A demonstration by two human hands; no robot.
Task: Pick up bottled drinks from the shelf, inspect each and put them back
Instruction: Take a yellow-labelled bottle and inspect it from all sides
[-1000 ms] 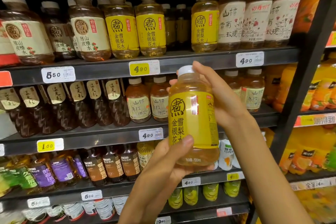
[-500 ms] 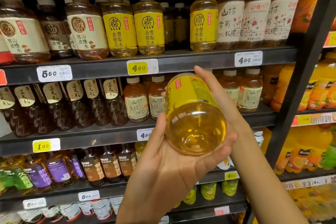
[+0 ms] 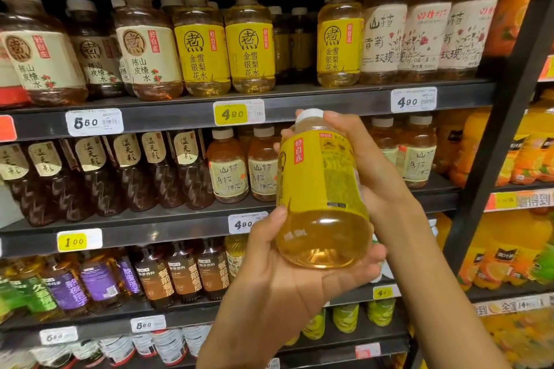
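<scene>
Here, both hands hold 1 yellow-labelled bottle (image 3: 320, 189) of pale golden drink near the shelf (image 3: 180, 117), tilted base-forward, left hand (image 3: 287, 275) cupping its bottom, right hand (image 3: 368, 165) gripping its side.

Left hand (image 3: 287, 275) cupped — right hand (image 3: 368, 165) gripping

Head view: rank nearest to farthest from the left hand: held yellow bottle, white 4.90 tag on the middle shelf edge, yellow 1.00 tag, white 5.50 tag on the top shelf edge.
1. held yellow bottle: in contact, its base resting in the left hand.
2. white 4.90 tag: just up-left of the thumb.
3. yellow 1.00 tag: far left, same shelf edge.
4. white 5.50 tag: upper left, one shelf higher.
</scene>
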